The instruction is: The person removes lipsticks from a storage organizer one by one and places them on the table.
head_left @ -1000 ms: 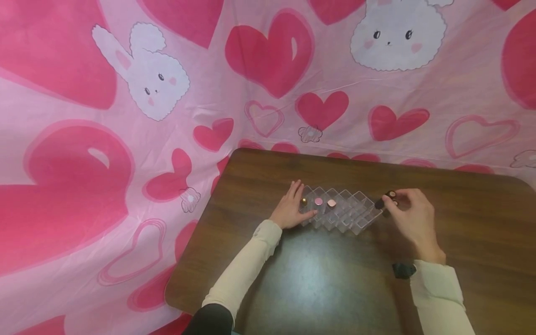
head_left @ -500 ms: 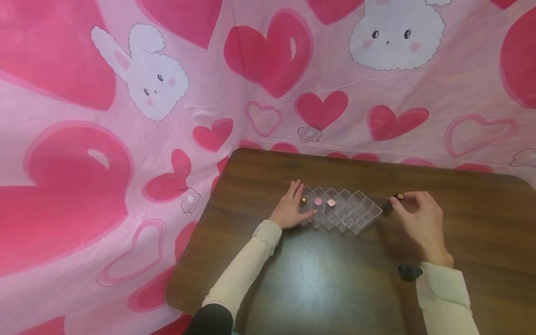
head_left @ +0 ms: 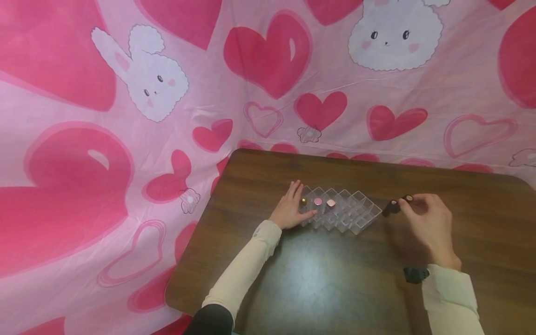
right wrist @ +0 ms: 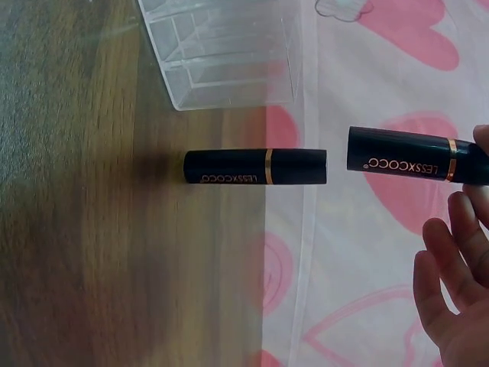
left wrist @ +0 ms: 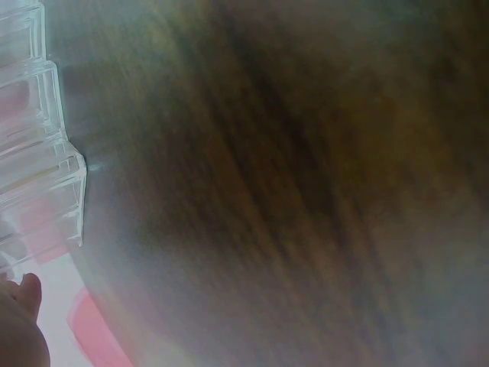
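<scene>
My left hand (head_left: 289,208) lies at the left end of a clear plastic lipstick organizer (head_left: 356,211), fingers extended along its side and thumb over its near edge. Three items with gold, pink and pale pink tops (head_left: 331,203) sit in its left compartments. A black lipstick (right wrist: 229,167) with a gold band stands upright on the table, just off the organizer's right end. Beside and above it, a matching black lipstick (right wrist: 397,153) is pinched at its upper end by my right hand (head_left: 429,225). The two lipsticks are apart. A fingertip (left wrist: 29,294) shows by the organizer in the left wrist view.
The brown wooden table (head_left: 318,279) has rounded corners. A pink cloth (head_left: 268,121) with hearts and rabbits hangs behind it and on the left. A dark wristband (head_left: 416,274) is on my right wrist.
My right hand has moved right, carrying its lipstick away from the organizer's right end and past the standing one. My left hand, the organizer and the standing lipstick have stayed in place.
</scene>
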### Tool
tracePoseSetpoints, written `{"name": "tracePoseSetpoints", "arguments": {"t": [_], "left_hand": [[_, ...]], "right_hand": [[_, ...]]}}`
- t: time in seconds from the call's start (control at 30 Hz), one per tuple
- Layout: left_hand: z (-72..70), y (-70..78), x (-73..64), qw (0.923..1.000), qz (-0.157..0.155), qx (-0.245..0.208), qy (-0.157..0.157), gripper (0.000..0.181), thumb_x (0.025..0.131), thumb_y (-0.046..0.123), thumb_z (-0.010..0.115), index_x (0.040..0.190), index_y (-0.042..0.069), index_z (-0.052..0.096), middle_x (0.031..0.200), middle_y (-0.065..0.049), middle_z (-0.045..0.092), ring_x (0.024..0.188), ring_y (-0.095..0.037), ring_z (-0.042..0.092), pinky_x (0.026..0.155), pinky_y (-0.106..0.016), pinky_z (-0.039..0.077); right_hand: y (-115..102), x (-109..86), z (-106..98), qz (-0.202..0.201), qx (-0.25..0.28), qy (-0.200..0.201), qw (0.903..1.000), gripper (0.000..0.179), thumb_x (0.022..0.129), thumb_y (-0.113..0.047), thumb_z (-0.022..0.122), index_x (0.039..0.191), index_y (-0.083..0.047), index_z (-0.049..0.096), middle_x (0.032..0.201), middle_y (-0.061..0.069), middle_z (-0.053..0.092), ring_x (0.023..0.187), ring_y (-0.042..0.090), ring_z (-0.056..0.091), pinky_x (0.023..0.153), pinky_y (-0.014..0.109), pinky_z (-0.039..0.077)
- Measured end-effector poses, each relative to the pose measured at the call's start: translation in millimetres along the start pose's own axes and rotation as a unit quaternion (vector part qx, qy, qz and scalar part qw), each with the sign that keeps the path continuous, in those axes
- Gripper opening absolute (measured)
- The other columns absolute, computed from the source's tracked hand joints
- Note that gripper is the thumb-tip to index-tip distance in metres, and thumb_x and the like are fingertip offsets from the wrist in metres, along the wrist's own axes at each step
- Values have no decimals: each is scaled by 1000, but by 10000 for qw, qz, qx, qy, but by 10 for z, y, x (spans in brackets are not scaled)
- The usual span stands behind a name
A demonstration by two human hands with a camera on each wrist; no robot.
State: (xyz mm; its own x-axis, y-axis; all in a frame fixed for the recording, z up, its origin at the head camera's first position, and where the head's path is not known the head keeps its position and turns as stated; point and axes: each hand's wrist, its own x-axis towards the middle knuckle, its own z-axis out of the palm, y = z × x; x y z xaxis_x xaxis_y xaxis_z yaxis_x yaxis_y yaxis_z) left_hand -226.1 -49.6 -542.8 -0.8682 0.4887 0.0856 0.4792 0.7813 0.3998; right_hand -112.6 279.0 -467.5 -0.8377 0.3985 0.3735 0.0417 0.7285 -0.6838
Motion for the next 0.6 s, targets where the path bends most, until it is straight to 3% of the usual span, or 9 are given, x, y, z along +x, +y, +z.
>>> {"name": "tracePoseSetpoints", "arguments": {"t": [0.23,0.47,0.6], "left_hand": [[-40,23,-11,9999,-50,-25,-123,97,74,73,42,145,14,12,152,4,0,140,-15,-2,105,-48,27],[-25,2,-7,9999,-62,28,-151,98,73,76,38,145,14,11,152,5,-2,140,-14,-4,105,-48,27],[-22,-6,-2,9998,-68,2,-161,99,72,77,37,145,15,10,152,6,-3,139,-12,-6,105,-47,26]], "right_hand": [[50,8,-32,115,-48,-131,9998,35,79,-33,65,92,-1,60,93,13,58,81,14,46,71,27,31],[79,15,-38,183,-6,-1,9998,34,78,-31,66,93,-1,61,92,11,58,76,-11,37,70,24,32],[96,21,-46,192,0,-5,9998,33,78,-30,66,93,-1,61,92,11,58,73,-16,35,69,23,31]]}}
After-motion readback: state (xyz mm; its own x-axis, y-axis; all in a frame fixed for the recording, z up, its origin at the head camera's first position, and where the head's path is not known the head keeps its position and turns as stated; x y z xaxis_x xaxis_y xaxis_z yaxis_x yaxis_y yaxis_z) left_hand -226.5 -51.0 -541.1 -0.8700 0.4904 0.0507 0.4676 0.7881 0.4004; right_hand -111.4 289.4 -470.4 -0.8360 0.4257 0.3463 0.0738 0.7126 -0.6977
